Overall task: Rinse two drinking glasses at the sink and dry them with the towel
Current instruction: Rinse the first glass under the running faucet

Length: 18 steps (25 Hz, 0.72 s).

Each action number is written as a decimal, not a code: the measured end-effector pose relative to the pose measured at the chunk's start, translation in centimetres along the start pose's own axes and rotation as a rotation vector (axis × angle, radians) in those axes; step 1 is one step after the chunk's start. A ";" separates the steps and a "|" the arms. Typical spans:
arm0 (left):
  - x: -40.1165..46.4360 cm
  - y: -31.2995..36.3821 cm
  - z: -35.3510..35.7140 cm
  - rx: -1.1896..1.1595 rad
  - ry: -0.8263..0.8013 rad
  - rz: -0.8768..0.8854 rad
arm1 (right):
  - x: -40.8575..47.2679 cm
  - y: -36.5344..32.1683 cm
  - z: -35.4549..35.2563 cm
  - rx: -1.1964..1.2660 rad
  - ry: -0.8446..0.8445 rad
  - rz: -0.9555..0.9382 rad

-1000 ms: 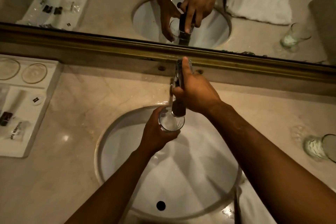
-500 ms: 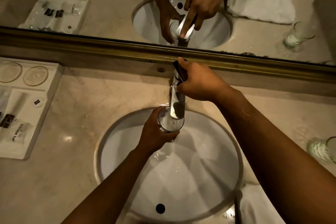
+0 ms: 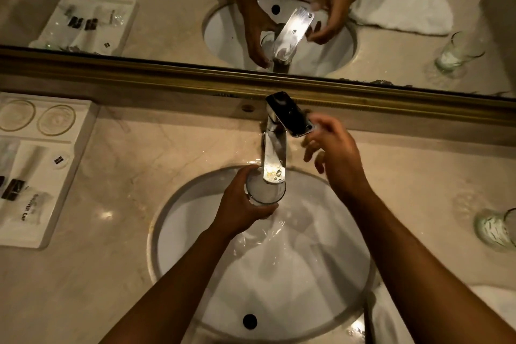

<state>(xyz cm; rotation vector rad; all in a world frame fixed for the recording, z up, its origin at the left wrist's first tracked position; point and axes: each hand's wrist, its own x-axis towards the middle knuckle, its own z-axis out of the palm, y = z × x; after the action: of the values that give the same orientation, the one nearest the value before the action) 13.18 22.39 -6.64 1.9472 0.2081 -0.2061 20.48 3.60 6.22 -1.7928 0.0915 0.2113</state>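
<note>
Colour rundown, going outward from the sink [image 3: 173, 232]: the basin itself is plain white with a black drain hole [image 3: 249, 320]. The counter [image 3: 134, 176] around it is beige marble with faint paler veining. Faucet [image 3: 275, 153] above the basin is shiny chrome, its lever [image 3: 290, 114] reading nearly black. Left of the sink, a white tray [image 3: 81, 153] holds clear packets with little black labels. Right of it sits a clear glass [image 3: 497, 227] with white speckly markings, and a white towel [image 3: 497, 301]. Behind it all, a dull gold mirror frame [image 3: 391, 95].
</note>
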 end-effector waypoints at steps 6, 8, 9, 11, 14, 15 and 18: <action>1.0 -0.4 -1.3 0.000 -0.152 -0.001 | -5.1 9.2 -0.4 -0.591 -0.308 -0.151; 1.5 -0.6 -1.6 -0.002 -0.208 -0.005 | -4.1 10.8 0.8 -0.803 -0.501 -0.338; 1.7 -0.7 -1.8 -0.008 -0.224 -0.010 | -3.5 11.3 1.4 -0.887 -0.507 -0.463; 2.2 -0.6 -2.4 -0.023 -0.244 -0.015 | -2.3 11.6 2.5 -1.007 -0.372 -0.660; 2.9 -0.7 -3.5 -0.007 -0.274 0.012 | -1.3 11.9 3.3 -0.981 -0.288 -0.808; 3.0 -0.7 -3.8 0.010 -0.291 0.026 | -1.2 12.2 3.3 -0.938 -0.360 -0.825; 3.3 -0.6 -4.2 0.055 -0.390 0.043 | -1.0 13.3 3.3 -0.929 -0.506 -0.839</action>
<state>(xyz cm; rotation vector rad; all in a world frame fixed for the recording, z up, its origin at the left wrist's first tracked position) 16.45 26.65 -6.43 1.9213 -0.0972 -0.5599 16.82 3.66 -7.02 -2.4365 -1.2797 0.0873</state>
